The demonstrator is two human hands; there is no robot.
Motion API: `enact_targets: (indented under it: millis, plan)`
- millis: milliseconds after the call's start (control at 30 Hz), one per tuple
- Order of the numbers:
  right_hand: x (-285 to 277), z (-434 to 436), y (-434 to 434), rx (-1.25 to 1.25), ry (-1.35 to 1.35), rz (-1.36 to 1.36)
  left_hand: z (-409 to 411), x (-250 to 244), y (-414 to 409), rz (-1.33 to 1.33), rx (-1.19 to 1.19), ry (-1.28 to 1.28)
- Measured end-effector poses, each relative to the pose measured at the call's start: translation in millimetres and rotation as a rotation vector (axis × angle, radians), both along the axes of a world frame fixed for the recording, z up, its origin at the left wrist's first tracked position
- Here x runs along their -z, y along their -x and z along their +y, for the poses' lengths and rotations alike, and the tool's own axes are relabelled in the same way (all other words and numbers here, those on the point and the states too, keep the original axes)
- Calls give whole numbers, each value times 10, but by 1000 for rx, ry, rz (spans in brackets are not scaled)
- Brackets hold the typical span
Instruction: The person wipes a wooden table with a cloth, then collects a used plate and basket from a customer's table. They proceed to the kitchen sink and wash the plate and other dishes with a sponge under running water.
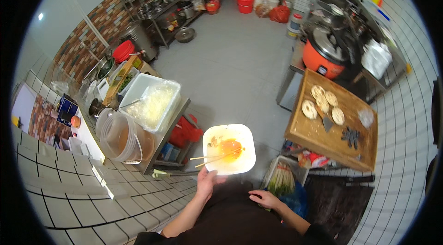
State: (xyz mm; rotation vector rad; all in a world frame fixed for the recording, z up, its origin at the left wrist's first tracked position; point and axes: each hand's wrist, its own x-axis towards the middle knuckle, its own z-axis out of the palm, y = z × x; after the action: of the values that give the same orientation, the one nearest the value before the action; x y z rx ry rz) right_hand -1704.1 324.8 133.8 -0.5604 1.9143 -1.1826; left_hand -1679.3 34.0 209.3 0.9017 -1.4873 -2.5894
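Observation:
My left hand (206,183) grips the near-left rim of a white square bowl (246,163), thumb on top of the edge. In the bowl lies an orange-yellow liquid that looks like raw egg (230,146), with brownish bits beside it. A pair of wooden chopsticks (209,159) rests over the left rim, tips in the liquid. Close to the dark apron (235,207), my right hand (264,199) hangs with loosely bent fingers and nothing visible in it. Below and right of it is a crate of leafy long-stemmed vegetables (282,179).
To the right, a wooden tray (299,127) holds several round flatbreads (322,103) and a scraper (326,123). Behind it stands an orange rice cooker (323,56). On the left counter are a plastic bucket (126,141) and a white tub (138,84) with bagged shreds. Grey floor (221,61) lies between.

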Motion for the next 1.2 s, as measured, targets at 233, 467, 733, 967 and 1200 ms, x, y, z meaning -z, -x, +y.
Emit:
enact_targets:
  millis: [233,467,733,967,1200]
  plan:
    - [115,-419,1891,203,-9,49,-376,377,1691,-34,-141,-21]
    - [142,-1173,4055,277,27,56,-1012,531,4162,38,-143,3]
    - [-327,-1929,6525,488,46,-143,-1787,293,7085,63,-1,20]
    - [-286,-2604,9101,382,262,-89,-2338,771,9464,40,105,59]
    - [-1466,-4253,12476,-147,280,790,-2917,424,11602,29,66,11]
